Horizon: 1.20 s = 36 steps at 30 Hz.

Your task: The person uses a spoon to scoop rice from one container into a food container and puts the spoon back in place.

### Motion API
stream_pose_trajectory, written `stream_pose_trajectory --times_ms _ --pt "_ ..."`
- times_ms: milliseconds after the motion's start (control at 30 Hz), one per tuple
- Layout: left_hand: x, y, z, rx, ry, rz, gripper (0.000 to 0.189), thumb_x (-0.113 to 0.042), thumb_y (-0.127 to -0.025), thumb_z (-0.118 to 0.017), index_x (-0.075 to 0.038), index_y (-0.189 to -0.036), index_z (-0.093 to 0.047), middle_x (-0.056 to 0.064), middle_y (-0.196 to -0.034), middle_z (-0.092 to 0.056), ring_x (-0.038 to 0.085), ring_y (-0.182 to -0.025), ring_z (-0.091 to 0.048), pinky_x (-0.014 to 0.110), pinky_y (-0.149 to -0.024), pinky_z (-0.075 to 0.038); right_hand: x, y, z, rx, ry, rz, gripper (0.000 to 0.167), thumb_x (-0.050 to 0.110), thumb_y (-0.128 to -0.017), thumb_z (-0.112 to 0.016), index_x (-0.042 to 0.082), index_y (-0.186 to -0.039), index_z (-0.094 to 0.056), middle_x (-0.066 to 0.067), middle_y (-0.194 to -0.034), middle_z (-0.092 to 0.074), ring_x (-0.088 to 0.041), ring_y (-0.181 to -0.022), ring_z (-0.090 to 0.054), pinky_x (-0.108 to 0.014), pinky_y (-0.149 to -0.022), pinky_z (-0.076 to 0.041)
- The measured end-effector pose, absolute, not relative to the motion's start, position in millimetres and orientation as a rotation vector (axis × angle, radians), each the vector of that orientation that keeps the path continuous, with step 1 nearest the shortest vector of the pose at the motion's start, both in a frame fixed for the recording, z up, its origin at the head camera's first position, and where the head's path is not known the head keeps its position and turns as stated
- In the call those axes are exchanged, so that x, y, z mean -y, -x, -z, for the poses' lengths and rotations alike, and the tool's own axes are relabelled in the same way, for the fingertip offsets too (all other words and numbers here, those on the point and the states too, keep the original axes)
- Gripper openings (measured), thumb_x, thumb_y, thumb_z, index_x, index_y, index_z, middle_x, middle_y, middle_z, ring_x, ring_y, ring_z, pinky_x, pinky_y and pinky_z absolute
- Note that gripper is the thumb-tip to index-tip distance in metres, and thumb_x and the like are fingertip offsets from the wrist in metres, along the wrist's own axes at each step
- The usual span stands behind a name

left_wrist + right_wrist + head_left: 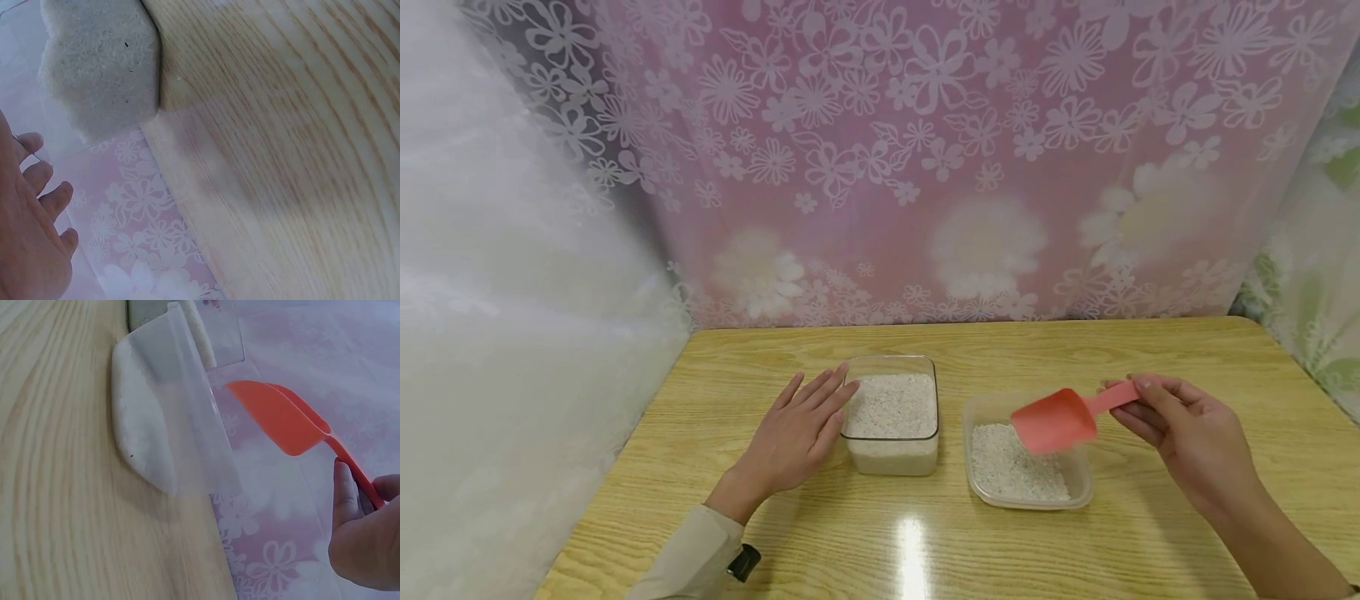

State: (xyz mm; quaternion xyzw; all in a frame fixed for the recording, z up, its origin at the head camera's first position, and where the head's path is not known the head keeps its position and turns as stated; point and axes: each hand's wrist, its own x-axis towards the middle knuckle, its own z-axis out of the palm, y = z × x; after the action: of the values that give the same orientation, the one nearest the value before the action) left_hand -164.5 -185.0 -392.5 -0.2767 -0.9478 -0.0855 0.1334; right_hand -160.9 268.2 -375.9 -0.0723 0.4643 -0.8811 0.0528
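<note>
My right hand (1195,442) pinches the handle of a red scoop (1055,421) between thumb and fingers. In the right wrist view the scoop (281,419) hangs above the rim of a translucent plastic tub (1028,503), and no grains show in its bowl. White rice-like grains (1011,467) lie in that tub. To its left stands a clear, dark-rimmed container (891,458), filled higher with the same grains (895,404). My left hand (797,429) has its fingers extended, fingertips right at that container's left rim.
Both containers stand on a wood-grain table (820,533). A pink flowered curtain (880,208) hangs behind its far edge. Pale sheeting (527,333) runs along the left side, and a green-leaf patterned sheet (1315,292) hangs on the right.
</note>
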Motion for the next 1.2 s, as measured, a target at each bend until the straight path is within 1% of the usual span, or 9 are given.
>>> stream_pose_trajectory --times_ms 233,333,500,733,933,1200 --pt "185 165 393 2.765 0.794 0.245 0.047 -0.035 -0.106 -0.026 -0.023 -0.15 -0.034 0.0 -0.156 -0.025 0.016 -0.141 -0.022 0.043 -0.116 -0.01 -257 168 371 -1.241 0.286 2.758 0.021 -0.001 -0.1 -0.045 -0.008 -0.111 -0.062 -0.021 -0.109 -0.067 -0.029 -0.101 -0.065 -0.037 -0.086 -0.051" --pt "185 165 393 2.765 0.796 0.247 0.047 -0.034 -0.106 -0.027 -0.023 -0.15 -0.034 0.0 -0.156 -0.025 0.016 -0.141 -0.022 0.043 -0.116 -0.011 -251 171 368 -1.197 0.305 2.783 0.021 -0.002 -0.099 -0.044 -0.008 -0.109 -0.062 -0.022 -0.108 -0.067 -0.03 -0.101 -0.065 -0.037 -0.087 -0.05" --pt "186 165 393 2.767 0.8 0.246 0.046 -0.032 -0.105 -0.03 -0.023 -0.15 -0.034 0.0 -0.156 -0.024 0.016 -0.141 -0.022 0.044 -0.116 -0.011 -241 175 364 -1.17 0.281 2.808 0.019 -0.002 -0.099 -0.047 -0.008 -0.107 -0.063 -0.021 -0.104 -0.068 -0.029 -0.097 -0.067 -0.036 -0.087 -0.051" --pt "186 165 393 2.754 0.803 0.237 0.047 -0.034 -0.106 -0.028 -0.022 -0.15 -0.035 -0.001 -0.156 -0.023 0.017 -0.141 -0.023 0.044 -0.116 -0.01 -225 182 358 -1.071 0.292 2.82 0.017 -0.002 -0.099 -0.047 -0.008 -0.105 -0.062 -0.021 -0.101 -0.068 -0.029 -0.093 -0.068 -0.036 -0.086 -0.051" --pt "185 165 391 2.747 0.807 0.235 0.046 -0.034 -0.106 -0.028 -0.022 -0.15 -0.036 -0.001 -0.156 -0.023 0.017 -0.141 -0.024 0.044 -0.116 -0.011 -204 187 356 -1.083 0.268 2.816 0.015 0.0 -0.098 -0.05 -0.006 -0.103 -0.063 -0.019 -0.097 -0.068 -0.026 -0.09 -0.069 -0.034 -0.085 -0.052" --pt "185 164 390 2.767 0.798 0.216 0.047 -0.035 -0.106 -0.025 -0.023 -0.15 -0.034 -0.002 -0.156 -0.022 0.016 -0.141 -0.022 0.043 -0.116 -0.01 -172 192 358 -1.157 0.224 2.764 0.012 0.005 -0.096 -0.056 -0.004 -0.102 -0.063 -0.016 -0.095 -0.069 -0.023 -0.088 -0.069 -0.032 -0.085 -0.052"
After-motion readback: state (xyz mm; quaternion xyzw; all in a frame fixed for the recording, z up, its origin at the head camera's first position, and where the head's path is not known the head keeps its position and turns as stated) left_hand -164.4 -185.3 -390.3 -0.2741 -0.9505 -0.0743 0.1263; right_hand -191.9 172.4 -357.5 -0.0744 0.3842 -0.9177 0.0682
